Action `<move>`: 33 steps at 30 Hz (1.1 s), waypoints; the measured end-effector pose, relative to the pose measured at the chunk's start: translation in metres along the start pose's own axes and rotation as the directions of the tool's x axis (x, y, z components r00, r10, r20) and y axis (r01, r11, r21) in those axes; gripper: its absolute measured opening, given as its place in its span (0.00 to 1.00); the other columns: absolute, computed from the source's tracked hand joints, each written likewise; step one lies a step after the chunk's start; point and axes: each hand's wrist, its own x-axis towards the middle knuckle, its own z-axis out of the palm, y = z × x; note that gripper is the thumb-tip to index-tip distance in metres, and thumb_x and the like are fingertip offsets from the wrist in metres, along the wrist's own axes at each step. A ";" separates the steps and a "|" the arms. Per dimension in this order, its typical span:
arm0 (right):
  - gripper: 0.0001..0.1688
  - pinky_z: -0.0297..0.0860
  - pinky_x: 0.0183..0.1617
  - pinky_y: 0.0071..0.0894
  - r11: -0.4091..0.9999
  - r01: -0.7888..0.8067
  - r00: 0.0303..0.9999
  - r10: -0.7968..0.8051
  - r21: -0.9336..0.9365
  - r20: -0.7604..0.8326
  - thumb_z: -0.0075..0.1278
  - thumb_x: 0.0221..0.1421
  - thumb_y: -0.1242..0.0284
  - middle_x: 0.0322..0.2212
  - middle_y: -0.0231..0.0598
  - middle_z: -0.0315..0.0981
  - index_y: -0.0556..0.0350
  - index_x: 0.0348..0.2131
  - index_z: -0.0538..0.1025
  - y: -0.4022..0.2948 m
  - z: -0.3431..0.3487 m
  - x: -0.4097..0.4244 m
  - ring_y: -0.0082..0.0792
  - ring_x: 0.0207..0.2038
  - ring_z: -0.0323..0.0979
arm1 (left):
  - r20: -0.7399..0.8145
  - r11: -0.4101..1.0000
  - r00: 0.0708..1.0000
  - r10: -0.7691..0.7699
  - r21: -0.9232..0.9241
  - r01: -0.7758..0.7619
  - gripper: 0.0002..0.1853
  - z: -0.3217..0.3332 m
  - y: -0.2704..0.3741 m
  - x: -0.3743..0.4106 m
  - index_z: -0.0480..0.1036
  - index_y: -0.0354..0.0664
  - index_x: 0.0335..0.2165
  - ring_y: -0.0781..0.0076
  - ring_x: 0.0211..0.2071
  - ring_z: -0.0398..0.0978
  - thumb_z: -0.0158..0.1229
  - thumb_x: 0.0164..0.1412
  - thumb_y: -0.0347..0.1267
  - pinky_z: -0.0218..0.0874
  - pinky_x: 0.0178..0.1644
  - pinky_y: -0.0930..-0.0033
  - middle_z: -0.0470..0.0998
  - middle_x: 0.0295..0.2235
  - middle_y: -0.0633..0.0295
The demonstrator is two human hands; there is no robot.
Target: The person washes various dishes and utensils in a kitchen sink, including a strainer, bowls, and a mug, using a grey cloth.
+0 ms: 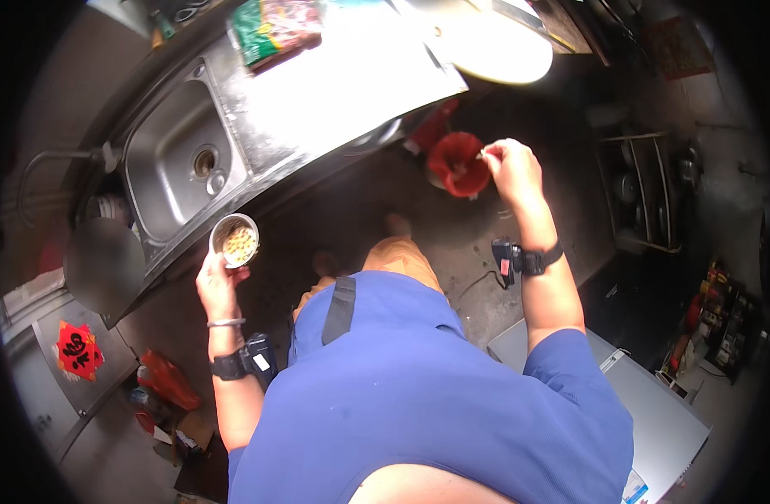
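Observation:
My left hand (218, 283) grips a small round bowl (218, 230) beside the counter's front edge. Inside the bowl lie several small yellowish pieces (240, 244), too small to name. Out to the right, my right hand (514, 170) pinches a small pale scrap (481, 154) between thumb and fingertips. Those fingertips hang over the right rim of a bin lined with a red plastic bag (455, 160), which stands on the floor. What the bin holds is mostly hidden, apart from a few light bits.
A stainless steel sink (170, 164) with a tap (63, 153) is set in the counter (277, 164). A green and red packet (274, 34) and a pale round board (504, 47) lie behind. A rack (640, 189) stands right, a white appliance (656, 409) lower right.

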 end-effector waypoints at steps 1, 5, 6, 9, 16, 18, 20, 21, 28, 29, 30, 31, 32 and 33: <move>0.10 0.70 0.40 0.39 0.998 -0.050 0.998 0.051 -0.031 0.042 0.55 0.48 0.67 0.29 0.44 0.76 0.53 0.29 0.79 0.021 0.003 0.007 0.43 0.35 0.74 | -0.004 1.000 1.000 0.009 -0.021 -0.009 0.17 0.005 0.000 -0.001 0.69 0.33 0.44 0.77 0.23 0.74 0.46 0.64 0.35 0.69 0.26 0.78 0.77 0.30 0.59; 0.13 0.69 0.41 0.41 0.976 -0.153 0.960 0.184 -0.154 0.209 0.52 0.52 0.65 0.31 0.48 0.76 0.55 0.32 0.78 0.105 0.027 0.040 0.47 0.37 0.74 | -0.131 0.997 0.989 -0.071 -0.042 0.066 0.16 0.025 0.001 -0.012 0.70 0.34 0.42 0.77 0.23 0.74 0.46 0.63 0.36 0.69 0.26 0.79 0.76 0.28 0.60; 0.13 0.69 0.42 0.41 0.971 -0.159 0.946 0.202 -0.179 0.253 0.51 0.52 0.65 0.32 0.48 0.75 0.55 0.33 0.78 0.120 0.033 0.049 0.47 0.38 0.73 | -0.177 0.996 0.980 -0.086 -0.039 0.080 0.16 0.032 0.003 -0.018 0.70 0.34 0.41 0.77 0.22 0.74 0.46 0.63 0.35 0.69 0.26 0.79 0.76 0.28 0.60; 0.14 0.69 0.43 0.40 0.956 -0.193 0.905 0.260 -0.221 0.337 0.49 0.54 0.65 0.33 0.49 0.75 0.57 0.33 0.76 0.155 0.043 0.069 0.47 0.39 0.73 | -0.230 0.995 0.968 -0.097 -0.037 0.090 0.15 0.045 0.007 -0.030 0.70 0.34 0.40 0.77 0.23 0.74 0.46 0.63 0.35 0.69 0.26 0.79 0.76 0.28 0.60; 0.22 0.62 0.17 0.29 0.904 -0.400 0.813 0.274 0.150 0.514 0.44 0.58 0.62 0.11 0.36 0.68 0.58 0.18 0.72 0.207 0.054 0.107 0.29 0.12 0.65 | -0.295 0.995 0.950 -0.100 -0.019 0.098 0.15 0.078 0.013 -0.047 0.70 0.34 0.40 0.76 0.23 0.74 0.46 0.63 0.36 0.69 0.27 0.78 0.77 0.28 0.59; 0.29 0.56 0.13 0.26 0.778 -0.496 0.788 0.217 0.385 0.576 0.38 0.61 0.58 0.08 0.33 0.64 0.55 0.13 0.69 0.203 0.044 0.108 0.27 0.08 0.59 | -0.304 0.994 0.947 -0.107 -0.025 0.104 0.15 0.084 0.013 -0.048 0.70 0.34 0.40 0.76 0.23 0.74 0.46 0.63 0.36 0.69 0.27 0.78 0.77 0.28 0.59; 0.32 0.51 0.12 0.25 0.674 -0.650 0.691 0.332 0.350 0.642 0.33 0.62 0.54 0.07 0.31 0.61 0.52 0.11 0.66 0.210 0.048 0.113 0.26 0.07 0.56 | -0.295 0.995 0.950 -0.103 -0.034 0.097 0.15 0.090 0.017 -0.049 0.70 0.34 0.40 0.76 0.23 0.74 0.46 0.63 0.35 0.70 0.27 0.78 0.77 0.29 0.59; 0.34 0.49 0.11 0.24 0.615 -0.717 0.635 0.382 0.328 0.672 0.30 0.62 0.52 0.06 0.30 0.59 0.50 0.10 0.64 0.212 0.048 0.116 0.25 0.07 0.54 | -0.292 0.995 0.951 -0.100 -0.040 0.092 0.15 0.094 0.019 -0.049 0.70 0.34 0.40 0.76 0.23 0.74 0.46 0.63 0.35 0.70 0.27 0.78 0.77 0.29 0.59; 0.31 0.38 0.12 0.23 0.161 -0.882 0.471 0.323 0.442 0.821 0.33 0.62 0.52 0.05 0.22 0.46 0.41 0.09 0.58 0.224 0.058 0.121 0.22 0.07 0.41 | -0.266 0.991 0.957 -0.114 -0.092 0.092 0.14 0.119 0.026 -0.050 0.69 0.34 0.40 0.75 0.24 0.74 0.46 0.63 0.34 0.70 0.28 0.77 0.77 0.30 0.58; 0.31 0.38 0.12 0.22 0.175 -0.870 0.493 0.339 0.461 0.802 0.35 0.61 0.52 0.05 0.22 0.46 0.41 0.10 0.58 0.224 0.059 0.122 0.21 0.07 0.41 | -0.249 0.990 0.962 -0.114 -0.106 0.090 0.14 0.122 0.025 -0.052 0.69 0.34 0.40 0.75 0.24 0.75 0.46 0.63 0.34 0.70 0.28 0.77 0.77 0.30 0.58; 0.30 0.38 0.12 0.22 0.194 -0.855 0.518 0.343 0.481 0.784 0.36 0.61 0.52 0.05 0.22 0.47 0.42 0.10 0.58 0.213 0.060 0.123 0.21 0.07 0.42 | -0.243 0.990 0.964 -0.108 -0.119 0.081 0.14 0.122 0.024 -0.053 0.70 0.34 0.41 0.74 0.25 0.75 0.46 0.63 0.34 0.70 0.28 0.77 0.77 0.30 0.58; 0.30 0.38 0.12 0.22 0.216 -0.839 0.544 0.345 0.499 0.765 0.37 0.61 0.52 0.06 0.22 0.47 0.42 0.11 0.59 0.202 0.061 0.123 0.20 0.07 0.42 | -0.239 0.988 0.966 -0.102 -0.134 0.071 0.15 0.123 0.023 -0.054 0.70 0.34 0.41 0.74 0.25 0.75 0.46 0.63 0.34 0.69 0.28 0.77 0.77 0.31 0.58; 0.25 0.42 0.13 0.20 0.261 -0.807 0.589 0.280 0.530 0.758 0.41 0.60 0.54 0.08 0.21 0.51 0.43 0.14 0.63 0.201 0.061 0.123 0.18 0.09 0.45 | -0.229 0.988 0.967 -0.110 -0.131 0.082 0.15 0.128 0.019 -0.055 0.70 0.34 0.42 0.73 0.26 0.75 0.46 0.63 0.35 0.69 0.29 0.76 0.77 0.32 0.57; 0.21 0.45 0.15 0.18 0.296 -0.770 0.628 0.198 0.565 0.752 0.44 0.60 0.56 0.11 0.20 0.56 0.44 0.18 0.67 0.193 0.064 0.122 0.15 0.12 0.48 | -0.217 0.992 0.970 -0.109 -0.091 0.091 0.16 0.130 0.019 -0.053 0.69 0.35 0.43 0.72 0.27 0.75 0.47 0.62 0.36 0.69 0.30 0.75 0.77 0.32 0.57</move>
